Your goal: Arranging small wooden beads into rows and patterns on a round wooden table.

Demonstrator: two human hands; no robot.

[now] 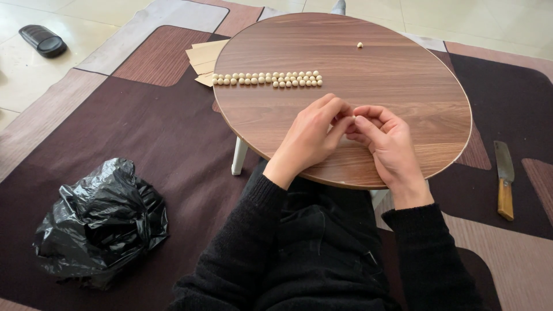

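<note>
— Where are the hands?

— Both over the near part of the round wooden desk point(403, 75). The left hand point(311, 135) and right hand point(387, 144) meet fingertip to fingertip, fingers curled in, pinching something very small and pale between them. It is too tiny to name for sure; only a light speck shows where the fingertips point(350, 120) touch.

— So neither hand is slack?

— No, both are closed in a fine pinch on that speck. The wrists hang past the desk's near edge, black sleeves below.

— What else is on the desk?

— A row of small cream balls point(266, 79), two lines deep for most of its length, running from the left edge toward the middle, well apart from the hands. One lone ball point(359, 44) lies by itself near the far side.

— And around the desk?

— Some tan paper sheets point(203, 57) stick out from under its left rim. On the rug point(144, 132), a crumpled black bag point(101, 222) sits at the person's left. A knife point(505, 178) with a wooden handle lies on the rug to the right, blade pointing away. A dark slipper point(42, 40) rests on the pale floor at far left.
</note>
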